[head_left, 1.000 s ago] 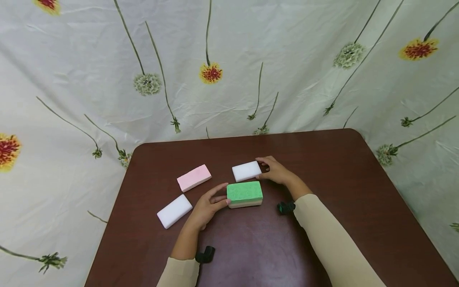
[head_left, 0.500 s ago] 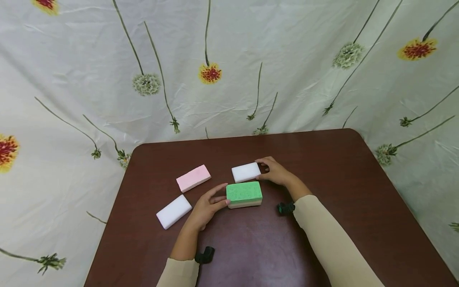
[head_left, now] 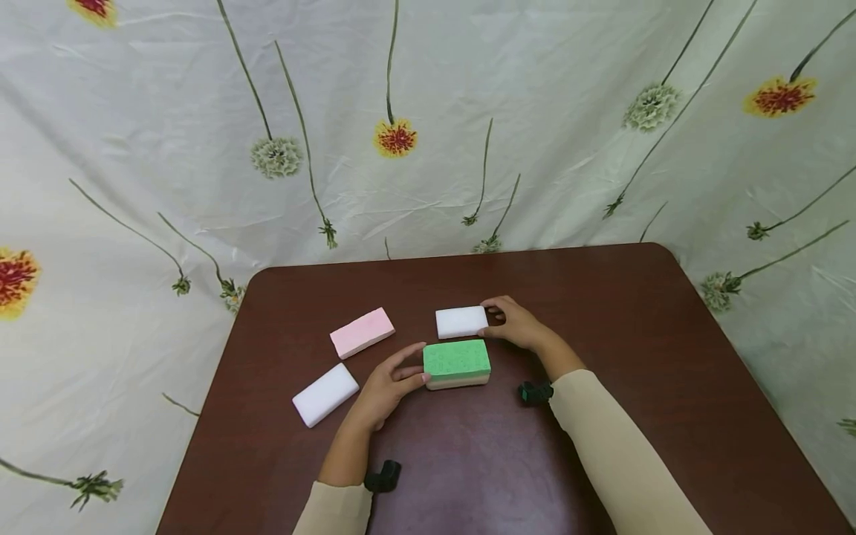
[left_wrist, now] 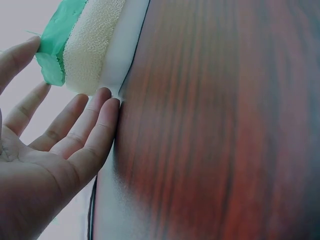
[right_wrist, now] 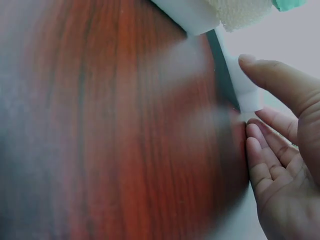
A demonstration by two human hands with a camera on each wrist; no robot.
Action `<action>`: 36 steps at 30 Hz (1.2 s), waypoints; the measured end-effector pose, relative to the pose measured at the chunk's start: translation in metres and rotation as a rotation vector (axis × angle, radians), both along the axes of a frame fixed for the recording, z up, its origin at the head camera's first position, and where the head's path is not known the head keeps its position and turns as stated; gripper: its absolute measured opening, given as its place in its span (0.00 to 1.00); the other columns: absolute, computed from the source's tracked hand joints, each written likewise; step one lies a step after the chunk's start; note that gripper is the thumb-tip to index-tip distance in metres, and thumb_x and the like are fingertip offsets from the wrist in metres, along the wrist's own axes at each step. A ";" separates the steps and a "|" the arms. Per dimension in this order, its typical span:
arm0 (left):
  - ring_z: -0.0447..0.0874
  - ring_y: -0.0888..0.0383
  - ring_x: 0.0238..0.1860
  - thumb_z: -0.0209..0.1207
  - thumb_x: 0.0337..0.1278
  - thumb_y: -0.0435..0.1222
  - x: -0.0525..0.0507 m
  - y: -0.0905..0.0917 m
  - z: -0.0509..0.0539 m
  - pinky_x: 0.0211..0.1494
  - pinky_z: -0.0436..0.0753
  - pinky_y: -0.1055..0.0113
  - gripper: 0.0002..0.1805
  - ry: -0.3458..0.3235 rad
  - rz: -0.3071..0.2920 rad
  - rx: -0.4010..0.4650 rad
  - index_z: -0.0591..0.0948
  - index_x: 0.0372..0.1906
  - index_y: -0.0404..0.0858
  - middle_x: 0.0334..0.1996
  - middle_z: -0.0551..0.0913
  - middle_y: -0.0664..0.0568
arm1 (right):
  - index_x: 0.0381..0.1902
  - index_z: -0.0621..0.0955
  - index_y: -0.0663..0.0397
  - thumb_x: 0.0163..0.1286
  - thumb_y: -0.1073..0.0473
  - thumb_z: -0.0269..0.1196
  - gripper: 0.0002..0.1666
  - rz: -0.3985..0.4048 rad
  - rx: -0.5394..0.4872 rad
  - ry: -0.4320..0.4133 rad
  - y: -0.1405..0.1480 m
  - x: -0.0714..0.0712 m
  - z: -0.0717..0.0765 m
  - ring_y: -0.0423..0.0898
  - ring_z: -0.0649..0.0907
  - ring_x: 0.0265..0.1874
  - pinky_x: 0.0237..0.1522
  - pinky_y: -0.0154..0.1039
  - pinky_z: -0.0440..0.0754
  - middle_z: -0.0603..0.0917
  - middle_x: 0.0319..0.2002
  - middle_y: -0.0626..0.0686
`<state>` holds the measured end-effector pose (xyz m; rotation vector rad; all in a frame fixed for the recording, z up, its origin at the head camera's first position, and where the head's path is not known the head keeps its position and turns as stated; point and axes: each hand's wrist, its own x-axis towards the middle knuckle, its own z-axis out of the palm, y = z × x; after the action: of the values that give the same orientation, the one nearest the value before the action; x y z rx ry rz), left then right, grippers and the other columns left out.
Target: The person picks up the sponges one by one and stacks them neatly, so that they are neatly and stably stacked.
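Note:
A green-and-cream sponge [head_left: 458,360] lies mid-table; the wrist views show a white layer [right_wrist: 192,16] beneath its cream part. My left hand [head_left: 381,390] is at its left end. The thumb touches the near corner and the index finger reaches the far corner, with fingers fairly straight and spread. Just behind lies a white sponge block [head_left: 461,322]. Its right end is pinched by my right hand [head_left: 518,325], thumb on the near edge and index finger at the far one. The right hand's other fingers rest loosely near the tabletop.
A pink-topped sponge [head_left: 362,333] and another white sponge block [head_left: 325,394] lie to the left, the latter beside the left hand. The dark brown table [head_left: 575,290] has rounded far corners. A flowered cloth [head_left: 428,193] hangs behind it.
The white block by my right hand has turned slightly, now lying squarer to the table's far edge. The right hand moved a little with it; the left hand has kept its place.

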<state>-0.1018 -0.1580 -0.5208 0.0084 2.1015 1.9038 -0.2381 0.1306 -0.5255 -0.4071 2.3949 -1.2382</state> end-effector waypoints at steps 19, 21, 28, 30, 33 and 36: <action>0.79 0.50 0.66 0.69 0.61 0.40 0.001 0.000 0.001 0.57 0.81 0.65 0.36 0.003 0.002 -0.002 0.71 0.74 0.50 0.72 0.71 0.52 | 0.69 0.70 0.54 0.68 0.50 0.70 0.37 -0.091 -0.110 -0.019 0.006 0.017 -0.001 0.60 0.72 0.71 0.72 0.55 0.71 0.71 0.70 0.61; 0.78 0.49 0.67 0.69 0.61 0.40 0.001 0.000 0.000 0.58 0.81 0.65 0.36 0.005 0.000 -0.003 0.70 0.74 0.50 0.73 0.70 0.51 | 0.69 0.71 0.55 0.68 0.50 0.70 0.36 -0.099 -0.129 -0.026 0.007 0.018 0.000 0.61 0.72 0.71 0.71 0.54 0.71 0.71 0.70 0.62; 0.78 0.48 0.67 0.69 0.61 0.40 0.000 0.000 0.000 0.60 0.81 0.64 0.36 -0.003 -0.005 0.003 0.71 0.74 0.50 0.73 0.70 0.51 | 0.68 0.70 0.60 0.68 0.53 0.69 0.35 -0.134 -0.209 -0.041 0.014 0.030 0.009 0.61 0.76 0.67 0.65 0.54 0.78 0.76 0.65 0.66; 0.77 0.48 0.68 0.69 0.61 0.39 0.000 0.000 0.001 0.59 0.80 0.64 0.36 -0.002 -0.007 0.009 0.70 0.74 0.50 0.73 0.69 0.50 | 0.67 0.71 0.59 0.68 0.52 0.70 0.35 -0.140 -0.215 -0.025 0.017 0.031 0.008 0.60 0.78 0.65 0.62 0.52 0.80 0.77 0.64 0.64; 0.77 0.47 0.68 0.68 0.62 0.39 0.001 0.001 0.002 0.59 0.80 0.65 0.36 0.000 -0.010 0.014 0.70 0.74 0.49 0.73 0.69 0.50 | 0.67 0.71 0.58 0.68 0.51 0.70 0.35 -0.144 -0.201 0.002 0.020 0.037 0.010 0.59 0.79 0.64 0.61 0.52 0.80 0.77 0.65 0.63; 0.78 0.48 0.67 0.68 0.62 0.39 0.000 0.001 0.002 0.58 0.80 0.66 0.36 0.002 -0.006 0.014 0.70 0.74 0.49 0.73 0.69 0.50 | 0.68 0.71 0.57 0.68 0.51 0.70 0.36 -0.146 -0.204 0.024 0.022 0.042 0.009 0.58 0.79 0.64 0.59 0.50 0.80 0.76 0.65 0.62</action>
<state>-0.1014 -0.1570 -0.5192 0.0196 2.0870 1.9153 -0.1957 0.1530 -0.5163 -0.3125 2.3616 -1.5588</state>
